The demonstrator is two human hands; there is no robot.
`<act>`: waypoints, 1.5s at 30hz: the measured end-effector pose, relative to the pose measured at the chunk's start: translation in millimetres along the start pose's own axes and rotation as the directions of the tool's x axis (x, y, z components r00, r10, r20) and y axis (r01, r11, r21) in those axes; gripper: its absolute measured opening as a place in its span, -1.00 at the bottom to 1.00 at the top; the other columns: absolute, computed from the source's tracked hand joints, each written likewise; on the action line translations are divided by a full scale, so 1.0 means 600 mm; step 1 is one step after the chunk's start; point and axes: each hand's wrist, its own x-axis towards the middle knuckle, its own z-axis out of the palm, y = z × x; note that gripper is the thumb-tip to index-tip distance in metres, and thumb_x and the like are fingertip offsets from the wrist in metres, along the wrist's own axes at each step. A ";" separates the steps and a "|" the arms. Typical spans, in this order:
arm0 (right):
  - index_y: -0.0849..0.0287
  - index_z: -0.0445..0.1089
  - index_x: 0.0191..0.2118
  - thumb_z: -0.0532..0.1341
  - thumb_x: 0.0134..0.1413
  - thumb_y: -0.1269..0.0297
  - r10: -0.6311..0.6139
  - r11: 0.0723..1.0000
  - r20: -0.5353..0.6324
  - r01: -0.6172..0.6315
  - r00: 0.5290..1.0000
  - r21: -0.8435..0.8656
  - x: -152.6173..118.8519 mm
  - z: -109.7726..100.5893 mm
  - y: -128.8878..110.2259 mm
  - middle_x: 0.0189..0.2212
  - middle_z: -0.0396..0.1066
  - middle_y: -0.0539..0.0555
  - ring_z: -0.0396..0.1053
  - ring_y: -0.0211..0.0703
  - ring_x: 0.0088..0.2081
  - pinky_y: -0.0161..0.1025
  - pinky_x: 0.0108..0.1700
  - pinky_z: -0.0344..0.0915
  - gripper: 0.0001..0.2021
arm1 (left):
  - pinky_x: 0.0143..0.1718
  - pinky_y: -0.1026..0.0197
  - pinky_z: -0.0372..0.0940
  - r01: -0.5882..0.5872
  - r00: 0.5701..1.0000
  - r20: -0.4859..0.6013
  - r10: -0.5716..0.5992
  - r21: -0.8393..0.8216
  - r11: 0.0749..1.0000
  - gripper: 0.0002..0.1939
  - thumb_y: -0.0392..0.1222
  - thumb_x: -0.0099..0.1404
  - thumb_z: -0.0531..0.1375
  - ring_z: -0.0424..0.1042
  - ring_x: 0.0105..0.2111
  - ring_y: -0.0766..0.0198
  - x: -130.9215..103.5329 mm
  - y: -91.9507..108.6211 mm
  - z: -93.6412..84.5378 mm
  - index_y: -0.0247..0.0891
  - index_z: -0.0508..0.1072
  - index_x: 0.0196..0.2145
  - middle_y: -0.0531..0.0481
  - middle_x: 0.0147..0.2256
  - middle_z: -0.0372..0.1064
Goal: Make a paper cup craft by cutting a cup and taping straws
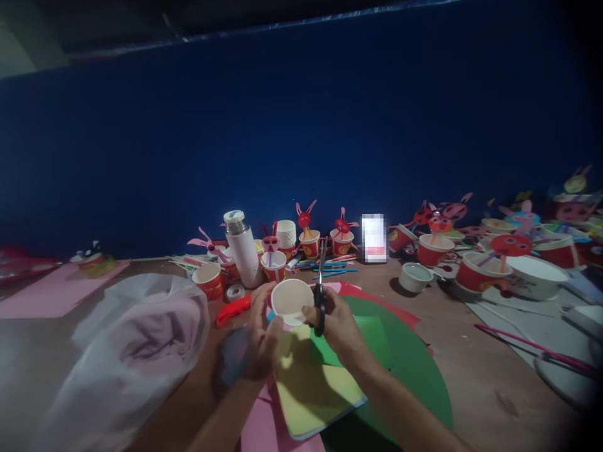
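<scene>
In the middle of the head view, a paper cup (293,300) is tilted so that its white inside faces me. My left hand (264,333) wraps round the cup's left side. A pair of scissors (321,301) with black handles points upward in my right hand (336,323), whose fingers also reach the cup's right rim. Below both hands lie sheets of yellow paper (313,398), green paper (374,339) and pink paper (268,420) on a round green mat (419,376). A bright red tool (233,311) rests left of my left hand.
A white thermos (244,254) stands behind the hands, beside a stack of paper cups (286,235). Red cups with paper animal heads (309,243) line the back and right. A small grey cup (415,276) holds liquid. A plastic bag (141,333) fills the left; a lit phone (374,238) stands behind.
</scene>
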 end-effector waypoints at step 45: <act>0.11 0.34 -0.05 0.11 0.00 0.44 0.141 0.847 0.449 0.127 0.882 -0.516 -0.093 -0.066 -0.079 -0.45 0.39 -0.06 0.24 -0.34 -0.44 -0.47 -0.50 0.09 -0.66 | -0.12 0.18 0.29 0.229 0.961 -0.174 -0.216 0.057 0.972 -0.71 -0.10 0.10 0.12 0.36 -0.11 0.11 0.023 -0.011 -0.035 -0.23 0.42 -0.22 -0.10 -0.21 0.41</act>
